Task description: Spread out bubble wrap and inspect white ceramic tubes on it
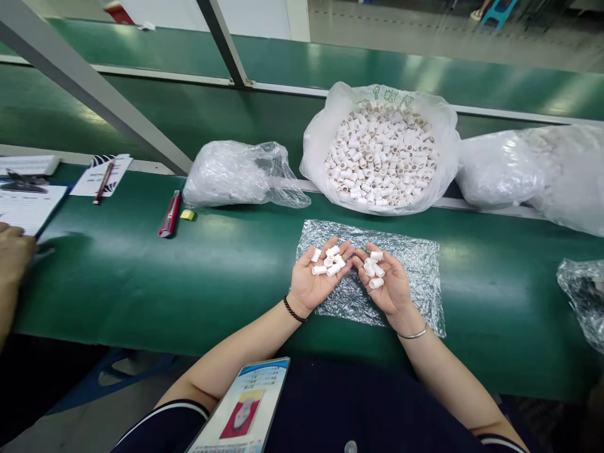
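Observation:
My left hand is turned palm up, fingers stretched out, carrying several short white plastic pipe fittings. Close beside it, my right hand is also palm up and slightly cupped around several of the same white fittings. The fingertips of both hands nearly meet. Beneath them a clear, crinkled plastic bag lies flat on the green table. Just beyond stands a large open plastic bag filled with a heap of loose white fittings.
Filled clear bags flank the big one, a left bag and a right bag. A red box cutter lies beside a small yellow piece. At far left, another person's hand rests by a clipboard. A slanted metal post rises behind.

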{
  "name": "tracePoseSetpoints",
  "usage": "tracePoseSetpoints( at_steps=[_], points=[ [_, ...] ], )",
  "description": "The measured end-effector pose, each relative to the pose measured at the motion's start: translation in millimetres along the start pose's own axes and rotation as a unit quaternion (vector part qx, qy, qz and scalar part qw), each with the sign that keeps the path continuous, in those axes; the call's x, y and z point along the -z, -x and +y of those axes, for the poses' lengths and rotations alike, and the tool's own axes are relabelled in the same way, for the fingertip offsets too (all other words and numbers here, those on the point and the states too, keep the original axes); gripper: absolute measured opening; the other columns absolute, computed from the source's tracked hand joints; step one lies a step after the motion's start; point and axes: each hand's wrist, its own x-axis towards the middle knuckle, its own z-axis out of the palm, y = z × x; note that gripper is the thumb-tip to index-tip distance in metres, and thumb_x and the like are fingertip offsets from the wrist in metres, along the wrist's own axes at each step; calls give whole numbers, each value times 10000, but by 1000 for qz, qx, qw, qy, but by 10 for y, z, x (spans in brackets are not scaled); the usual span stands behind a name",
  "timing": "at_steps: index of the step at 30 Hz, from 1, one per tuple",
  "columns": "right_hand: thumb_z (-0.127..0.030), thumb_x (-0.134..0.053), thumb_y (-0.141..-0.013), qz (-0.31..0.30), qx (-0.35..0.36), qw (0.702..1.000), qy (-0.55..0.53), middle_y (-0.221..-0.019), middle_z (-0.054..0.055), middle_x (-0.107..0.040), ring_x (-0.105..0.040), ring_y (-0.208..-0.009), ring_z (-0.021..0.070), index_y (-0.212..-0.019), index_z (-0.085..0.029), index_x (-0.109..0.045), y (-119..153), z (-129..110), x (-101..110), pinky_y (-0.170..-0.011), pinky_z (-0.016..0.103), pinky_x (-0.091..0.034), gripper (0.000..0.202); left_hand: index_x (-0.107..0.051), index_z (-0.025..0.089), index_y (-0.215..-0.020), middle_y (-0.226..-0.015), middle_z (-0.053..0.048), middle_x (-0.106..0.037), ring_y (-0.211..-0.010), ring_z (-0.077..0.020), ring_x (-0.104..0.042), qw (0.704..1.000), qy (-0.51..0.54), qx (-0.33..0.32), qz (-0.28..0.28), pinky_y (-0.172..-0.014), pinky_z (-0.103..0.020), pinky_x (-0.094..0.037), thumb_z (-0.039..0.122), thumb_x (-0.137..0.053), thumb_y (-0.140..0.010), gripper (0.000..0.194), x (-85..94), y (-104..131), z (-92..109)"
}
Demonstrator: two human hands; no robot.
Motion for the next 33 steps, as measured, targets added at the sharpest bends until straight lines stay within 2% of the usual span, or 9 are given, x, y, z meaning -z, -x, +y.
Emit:
tracePoseSetpoints(
  at_steps=[5,7,10,12,14,18,21,25,33],
  points=[
    [-315,-507,-920,-8,16,1000,-14,-1085,104,-705,-707,-1011,232,-1107,-155,-580,-1,-15,-33,-772,342,-638,257,-446,100,-1420,-1361,-192,-545,-1249,-306,-555,1000,-6,-13,7,-995,-434,-522,407,-294,-1023,525,10,-16,5],
    [-327,-549,-901,12,47,999,10,-1030,69,-705,-718,-903,178,-1081,-168,-598,-5,-9,-14,-650,247,-618,245,-474,97,-1391,-1359,-189,-547,-1261,-310,-544,1000,-6,-18,15,-1027,-448,-504,403,-301,-1020,511,15,-21,11],
    [-355,-680,-825,12,138,984,116,-874,-1,-662,-598,-581,62,-1025,-195,-631,-17,18,53,-376,116,-394,261,-533,93,-1318,-1351,-180,-556,-1272,-308,-534,999,-8,-23,26,-1073,-461,-471,399,-307,-1018,485,16,-27,23],
    [-406,-699,-827,-1,231,939,256,-798,-20,-616,-477,-481,40,-1013,-206,-652,-25,47,109,-351,135,-322,278,-570,91,-1258,-1349,-180,-557,-1272,-311,-534,999,-12,-27,31,-1069,-461,-478,398,-312,-1017,468,12,-28,28],
    [-425,-653,-878,-2,366,824,432,-814,7,-615,-503,-543,63,-1026,-203,-683,-34,79,159,-460,181,-427,268,-591,89,-1215,-1347,-184,-558,-1263,-315,-541,999,-19,-34,34,-1033,-455,-511,390,-314,-1015,455,2,-26,29],
    [-348,-564,-960,9,556,481,678,-947,77,-648,-588,-781,132,-1067,-191,-721,-72,145,228,-626,239,-462,246,-595,90,-1204,-1341,-188,-562,-1239,-317,-562,997,-31,-53,49,-941,-443,-575,370,-305,-1015,445,-17,-20,36],
    [-323,-535,-979,9,547,356,757,-946,67,-660,-562,-805,152,-1079,-215,-715,-117,193,260,-617,258,-414,233,-582,89,-1231,-1348,-193,-555,-1231,-321,-567,996,-43,-58,55,-906,-446,-593,363,-294,-1015,453,-9,-29,52],
    [-345,-555,-965,-25,505,309,805,-1058,70,-671,-550,-960,203,-1016,-196,-698,-170,249,283,-796,338,-443,212,-562,88,-1274,-1354,-201,-548,-1230,-330,-566,994,-62,-70,53,-907,-456,-590,356,-324,-1001,452,1,-33,71],
    [-537,-488,-964,-37,445,306,841,-1313,83,-586,-429,-1284,253,-1151,-178,-643,-126,256,226,-1069,422,-400,432,-497,119,-1385,-1347,-170,-563,-1223,-314,-574,984,-110,-77,114,-1051,-495,-474,321,-327,-968,493,-127,61,83]
  ],
)
